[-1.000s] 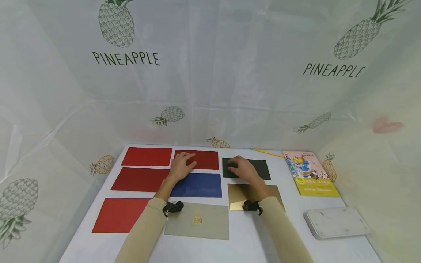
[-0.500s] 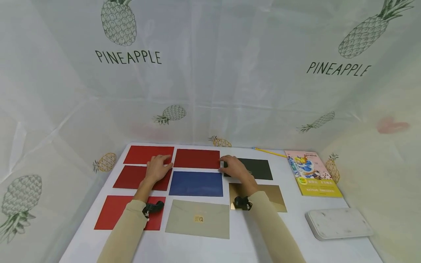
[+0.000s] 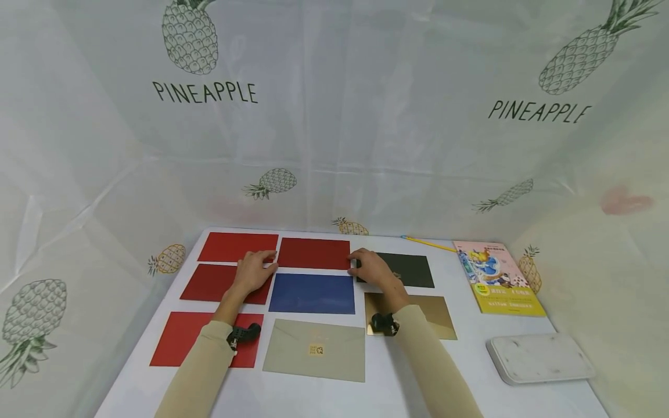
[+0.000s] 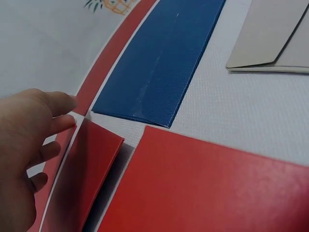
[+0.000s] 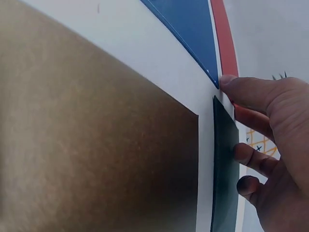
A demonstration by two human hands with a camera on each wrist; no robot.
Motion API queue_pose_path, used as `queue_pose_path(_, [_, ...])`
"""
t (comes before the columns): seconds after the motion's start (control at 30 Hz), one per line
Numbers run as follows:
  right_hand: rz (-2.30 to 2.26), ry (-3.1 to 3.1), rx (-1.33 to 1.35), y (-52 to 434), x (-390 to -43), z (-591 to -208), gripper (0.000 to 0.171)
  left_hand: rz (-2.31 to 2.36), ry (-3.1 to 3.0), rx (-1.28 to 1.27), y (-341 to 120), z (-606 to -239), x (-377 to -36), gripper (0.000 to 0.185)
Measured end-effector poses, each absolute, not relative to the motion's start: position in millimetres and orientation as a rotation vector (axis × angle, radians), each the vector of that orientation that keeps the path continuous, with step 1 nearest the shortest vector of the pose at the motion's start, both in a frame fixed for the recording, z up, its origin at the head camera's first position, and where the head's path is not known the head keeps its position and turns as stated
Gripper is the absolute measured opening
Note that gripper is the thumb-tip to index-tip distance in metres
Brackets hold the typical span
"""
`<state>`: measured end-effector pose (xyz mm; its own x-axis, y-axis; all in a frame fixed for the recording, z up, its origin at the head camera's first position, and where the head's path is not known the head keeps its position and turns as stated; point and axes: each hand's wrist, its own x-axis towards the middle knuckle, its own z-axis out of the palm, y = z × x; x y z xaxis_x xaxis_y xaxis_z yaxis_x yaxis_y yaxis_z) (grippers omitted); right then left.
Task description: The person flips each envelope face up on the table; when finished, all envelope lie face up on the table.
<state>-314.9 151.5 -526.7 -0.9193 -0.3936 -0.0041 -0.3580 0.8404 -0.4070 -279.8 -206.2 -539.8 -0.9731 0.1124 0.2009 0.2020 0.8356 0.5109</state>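
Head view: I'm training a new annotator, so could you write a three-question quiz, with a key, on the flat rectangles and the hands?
1. How many red rectangles show on the table?
2. True or false: the blue rectangle lies between a red one and the beige rectangle.
3. Which hand is over part of the dark green rectangle?
a) left
b) right

Key:
1. Four
2. True
3. b, the right hand

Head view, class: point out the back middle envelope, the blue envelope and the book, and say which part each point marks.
Back middle envelope [image 3: 313,253]: head view, middle of its red face.
Blue envelope [image 3: 312,294]: head view, middle of its upper face.
Book [image 3: 498,278]: head view, middle of its cover.
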Motion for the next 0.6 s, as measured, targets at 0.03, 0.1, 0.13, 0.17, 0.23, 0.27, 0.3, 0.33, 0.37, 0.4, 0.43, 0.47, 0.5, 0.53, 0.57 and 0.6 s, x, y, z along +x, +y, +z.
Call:
queue_pose_path(0.03, [-0.631, 2.929, -0.6, 151.5, -314.9, -526.6, 0.041, -0.819, -2.85, -0.25, -205.9, -539.8, -279.7, 0.048])
queue_pose_path(0.1, [-0.632, 2.929, -0.603, 151.5, -315.1, -526.3, 0.04, -0.821, -2.846, -0.257, -205.2, -539.3, -278.8, 0.048])
queue_pose_path(0.13, [-0.632, 2.927, -0.601, 151.4, -315.1, -526.1, 0.039, -0.815, -2.845, -0.256, -205.0, -539.2, -278.4, 0.048])
queue_pose_path(0.17, [-0.63, 2.926, -0.598, 151.3, -315.2, -525.9, 0.039, -0.806, -2.847, -0.253, -204.8, -539.2, -278.0, 0.047])
queue_pose_path(0.23, [-0.624, 2.921, -0.589, 151.0, -315.0, -525.6, 0.038, -0.785, -2.85, -0.246, -204.8, -539.4, -277.5, 0.047])
queue_pose_path(0.27, [-0.619, 2.921, -0.585, 150.9, -315.0, -525.5, 0.038, -0.777, -2.852, -0.242, -204.7, -539.2, -277.0, 0.047])
queue_pose_path(0.3, [-0.617, 2.92, -0.581, 150.8, -315.1, -525.3, 0.037, -0.77, -2.852, -0.241, -204.5, -539.0, -276.6, 0.046])
queue_pose_path(0.33, [-0.619, 2.92, -0.575, 150.6, -315.0, -525.0, 0.037, -0.767, -2.854, -0.242, -204.2, -538.7, -276.2, 0.046])
queue_pose_path(0.37, [-0.615, 2.925, -0.572, 150.4, -315.1, -524.7, 0.036, -0.767, -2.854, -0.247, -203.6, -538.1, -275.9, 0.045])
queue_pose_path(0.4, [-0.612, 2.926, -0.568, 150.2, -315.1, -524.4, 0.035, -0.773, -2.853, -0.254, -202.8, -537.4, -275.6, 0.045])
queue_pose_path(0.43, [-0.609, 2.928, -0.564, 149.9, -315.1, -524.1, 0.035, -0.777, -2.852, -0.263, -202.0, -536.6, -275.4, 0.044])
queue_pose_path(0.47, [-0.608, 2.93, -0.561, 149.6, -315.0, -523.7, 0.034, -0.78, -2.853, -0.271, -201.0, -535.7, -274.7, 0.044])
queue_pose_path(0.5, [-0.607, 2.93, -0.557, 149.2, -314.7, -523.5, 0.034, -0.781, -2.853, -0.279, -200.2, -535.1, -274.4, 0.044])
queue_pose_path(0.53, [-0.605, 2.93, -0.554, 148.9, -314.5, -523.2, 0.034, -0.781, -2.854, -0.282, -199.2, -534.5, -274.1, 0.043])
queue_pose_path(0.57, [-0.602, 2.931, -0.551, 148.6, -314.2, -523.3, 0.033, -0.781, -2.853, -0.283, -198.4, -534.2, -273.9, 0.043])
queue_pose_path(0.6, [-0.6, 2.93, -0.545, 148.2, -313.8, -523.3, 0.033, -0.783, -2.853, -0.282, -197.8, -533.9, -273.6, 0.043])
